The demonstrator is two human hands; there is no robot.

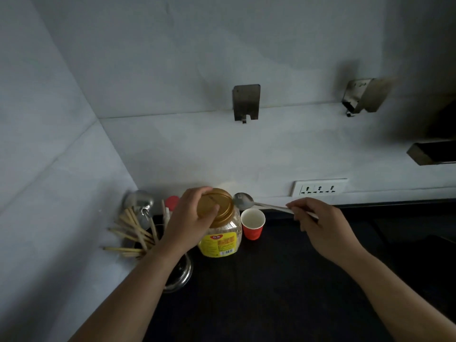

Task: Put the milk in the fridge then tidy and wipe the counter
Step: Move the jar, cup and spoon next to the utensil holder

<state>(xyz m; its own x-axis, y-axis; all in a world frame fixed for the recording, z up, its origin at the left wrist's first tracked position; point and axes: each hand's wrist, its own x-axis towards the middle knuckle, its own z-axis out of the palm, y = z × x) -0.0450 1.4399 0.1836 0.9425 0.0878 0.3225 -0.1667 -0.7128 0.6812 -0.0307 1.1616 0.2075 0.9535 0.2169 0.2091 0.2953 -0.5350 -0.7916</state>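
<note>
On table [271, 280], far-left corner, left hand [190, 218] grips jar lid [218, 202], right hand [318, 223] pinches spoon [243, 200]; seat it square, then twist.

Yellow jar label [220, 244]: print seemingly too blurred to read; barcode [227, 253] only.

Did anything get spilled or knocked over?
Nothing spilled shows. The jar and red cup stand upright on the dark counter. Only the wooden sticks fan out sideways by the wall.
</note>
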